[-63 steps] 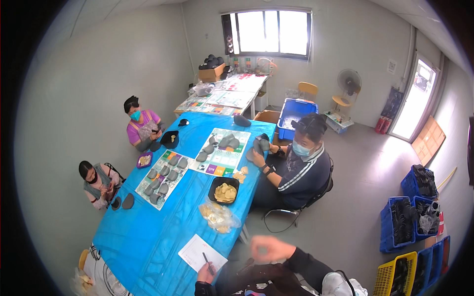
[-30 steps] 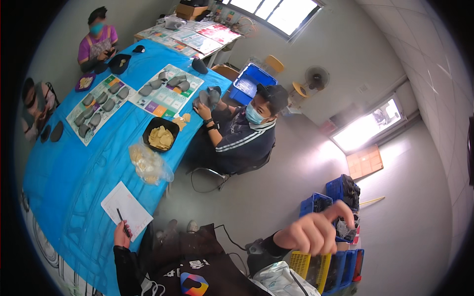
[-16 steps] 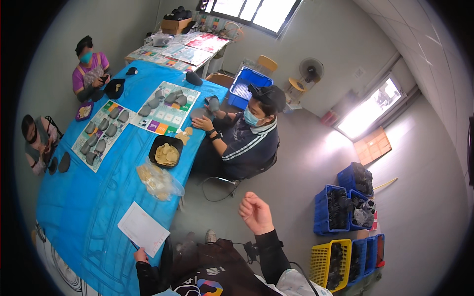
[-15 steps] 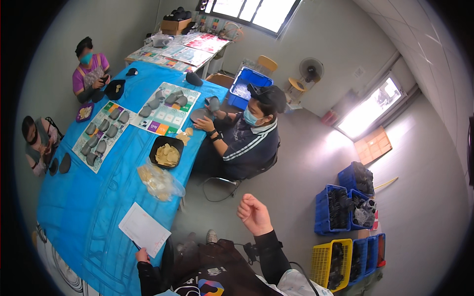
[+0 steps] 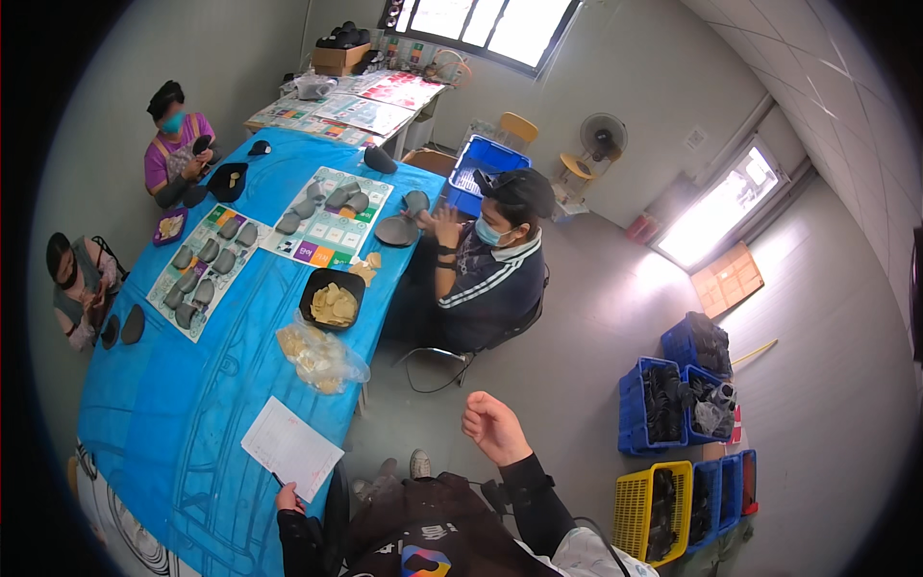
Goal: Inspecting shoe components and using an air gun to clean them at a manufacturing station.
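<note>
At the near edge of the blue-covered table (image 5: 216, 385), my left hand (image 5: 289, 498) is closed around a dark pen (image 5: 278, 479). The pen tip is over the lower edge of a white sheet of paper (image 5: 293, 448) with faint ruling and some reddish marks. My right hand (image 5: 496, 428) is raised over the floor, away from the table, its fingers curled into a loose fist with nothing visible in it. A clear plastic bag (image 5: 322, 356) of pale pieces lies beyond the paper. Behind it stands a black tray (image 5: 332, 299) of similar beige pieces.
A masked co-worker (image 5: 500, 269) sits at the table's right side by dark grey rounded pieces (image 5: 396, 231). Two more people (image 5: 180, 144) work on the far left. Printed sheets (image 5: 205, 272) hold several grey pieces. Blue and yellow crates (image 5: 654, 510) stand at right.
The seated co-worker at right has lifted both hands off the grey pieces and brought them together. The person in purple has raised a dark piece. My hands keep their poses; the view shifts slightly.
</note>
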{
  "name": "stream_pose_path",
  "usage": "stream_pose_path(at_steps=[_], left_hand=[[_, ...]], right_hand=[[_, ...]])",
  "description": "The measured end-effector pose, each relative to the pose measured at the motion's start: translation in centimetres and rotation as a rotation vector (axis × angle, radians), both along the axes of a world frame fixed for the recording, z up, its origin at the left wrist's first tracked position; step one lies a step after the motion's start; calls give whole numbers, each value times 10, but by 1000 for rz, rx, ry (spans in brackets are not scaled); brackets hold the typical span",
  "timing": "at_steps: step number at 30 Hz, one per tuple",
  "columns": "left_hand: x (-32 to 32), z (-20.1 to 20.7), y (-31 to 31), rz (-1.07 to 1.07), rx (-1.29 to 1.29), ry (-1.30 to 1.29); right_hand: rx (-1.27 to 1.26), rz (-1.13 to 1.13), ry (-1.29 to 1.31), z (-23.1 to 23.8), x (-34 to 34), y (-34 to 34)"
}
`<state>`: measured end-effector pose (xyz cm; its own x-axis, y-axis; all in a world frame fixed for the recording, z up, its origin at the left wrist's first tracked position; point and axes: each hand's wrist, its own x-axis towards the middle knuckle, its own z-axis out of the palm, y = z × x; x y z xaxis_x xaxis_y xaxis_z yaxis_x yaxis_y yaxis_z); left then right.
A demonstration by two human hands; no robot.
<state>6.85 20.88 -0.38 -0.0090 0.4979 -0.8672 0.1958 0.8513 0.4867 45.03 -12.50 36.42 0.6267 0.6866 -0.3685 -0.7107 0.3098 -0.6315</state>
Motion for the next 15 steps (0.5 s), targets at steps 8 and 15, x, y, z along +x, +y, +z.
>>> stream_pose_path(at_steps=[8,15], left_hand=[[6,5,2,3,23,-147],[10,13,-5,62,84,-369]], right_hand=[[41,18,20,-1,-2,-2],[38,15,18,-4,1,0]])
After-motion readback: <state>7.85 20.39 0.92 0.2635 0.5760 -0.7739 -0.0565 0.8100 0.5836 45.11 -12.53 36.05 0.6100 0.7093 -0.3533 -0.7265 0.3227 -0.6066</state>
